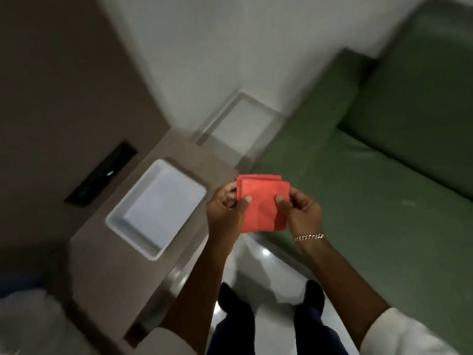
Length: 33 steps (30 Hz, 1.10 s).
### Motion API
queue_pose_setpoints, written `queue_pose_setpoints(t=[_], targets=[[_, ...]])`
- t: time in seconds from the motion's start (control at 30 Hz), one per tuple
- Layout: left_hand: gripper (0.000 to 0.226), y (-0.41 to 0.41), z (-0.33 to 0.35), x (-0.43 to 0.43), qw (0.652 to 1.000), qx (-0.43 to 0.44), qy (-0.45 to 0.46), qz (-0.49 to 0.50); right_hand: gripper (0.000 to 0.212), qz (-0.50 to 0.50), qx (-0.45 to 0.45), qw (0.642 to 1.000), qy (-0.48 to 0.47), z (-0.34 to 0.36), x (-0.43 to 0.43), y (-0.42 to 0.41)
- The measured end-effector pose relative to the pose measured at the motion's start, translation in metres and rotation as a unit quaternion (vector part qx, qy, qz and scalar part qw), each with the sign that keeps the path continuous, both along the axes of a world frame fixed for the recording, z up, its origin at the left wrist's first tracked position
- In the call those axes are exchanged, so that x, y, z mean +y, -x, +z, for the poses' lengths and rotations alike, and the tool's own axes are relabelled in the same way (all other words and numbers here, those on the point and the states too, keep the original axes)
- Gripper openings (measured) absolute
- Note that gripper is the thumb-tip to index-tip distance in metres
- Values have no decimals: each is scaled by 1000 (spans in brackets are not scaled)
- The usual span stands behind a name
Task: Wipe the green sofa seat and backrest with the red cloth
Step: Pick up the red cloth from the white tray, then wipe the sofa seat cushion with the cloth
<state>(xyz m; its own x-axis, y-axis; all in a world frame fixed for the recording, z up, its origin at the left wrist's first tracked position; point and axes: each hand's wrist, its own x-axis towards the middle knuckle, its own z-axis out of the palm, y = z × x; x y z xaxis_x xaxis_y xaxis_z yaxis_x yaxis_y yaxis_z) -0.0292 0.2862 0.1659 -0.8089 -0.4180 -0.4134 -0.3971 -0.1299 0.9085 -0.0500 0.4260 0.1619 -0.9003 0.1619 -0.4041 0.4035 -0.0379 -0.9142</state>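
A folded red cloth point(262, 204) is held in the air between both hands, above the floor and just left of the sofa. My left hand point(225, 210) pinches its left edge, thumb on top. My right hand point(300, 211), with a chain bracelet on the wrist, pinches its right edge. The green sofa fills the right side: its seat point(378, 201) stretches to the right of the cloth, its backrest point(425, 98) rises at the upper right, and its armrest point(320, 116) lies nearest the cloth. The picture is blurred by motion.
A brown side table point(107, 278) stands at the left with a white rectangular tray point(120, 219) on it. A black panel point(102, 172) sits in the brown wall behind. A glass-topped stand point(240, 121) is between table and sofa. My legs stand on the glossy floor point(266, 254).
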Motion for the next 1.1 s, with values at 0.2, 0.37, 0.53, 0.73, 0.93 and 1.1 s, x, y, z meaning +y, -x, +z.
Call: queue_pose_setpoints(t=[0.2, 0.37, 0.53, 0.73, 0.93, 1.1], targets=[[32, 13, -41, 176, 986, -18, -38, -161, 22, -153, -45, 987, -1, -21, 179, -26], [31, 11, -105, 332, 980, -62, -60, -181, 21, -193, -86, 975, -65, -85, 332, -40], [42, 19, -181, 437, 974, -97, -14, -204, 14, -171, -125, 967, -145, -159, 441, -24], [34, 64, -247, 450, 941, 54, 212, -258, 39, -201, -105, 892, -391, -238, 502, 3], [67, 126, -293, 393, 654, 146, 556, -491, 67, 201, 23, 780, -592, -278, 484, -10], [84, 155, -305, 386, 592, 139, 609, -510, 62, 27, -84, 801, -592, -285, 511, 40]])
